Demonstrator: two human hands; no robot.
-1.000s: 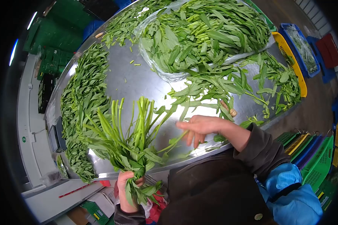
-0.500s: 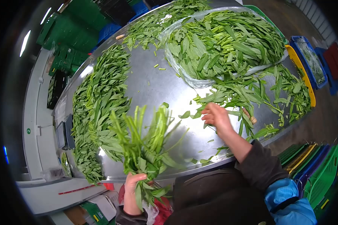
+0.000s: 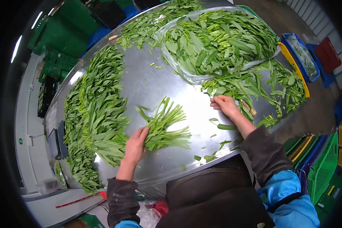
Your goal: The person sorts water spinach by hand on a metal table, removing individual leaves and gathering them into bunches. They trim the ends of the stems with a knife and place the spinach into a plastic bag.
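My left hand (image 3: 136, 145) is closed round a bunch of leafy green stems (image 3: 167, 127), held low over the metal table (image 3: 140, 83). The cut stem ends fan out to the right; the fingers hide part of the leaves. My right hand (image 3: 225, 105) has its fingers curled together at the near edge of some loose greens (image 3: 239, 85). What those fingers hold, if anything, is hidden. Just right of this hand lies a wooden handle (image 3: 249, 108), partly among the leaves.
A plastic-lined crate (image 3: 195, 78) heaped with greens stands at the back. Bunches of greens (image 3: 98, 102) lie in a long row on the left. Another wooden handle (image 3: 113, 37) rests at the far edge. Stacked crates (image 3: 323, 167) stand at the lower right.
My left hand has carried the bunch forward from the table's front edge, and its stems now point right instead of up. My right hand's fingers have closed in near the loose greens.
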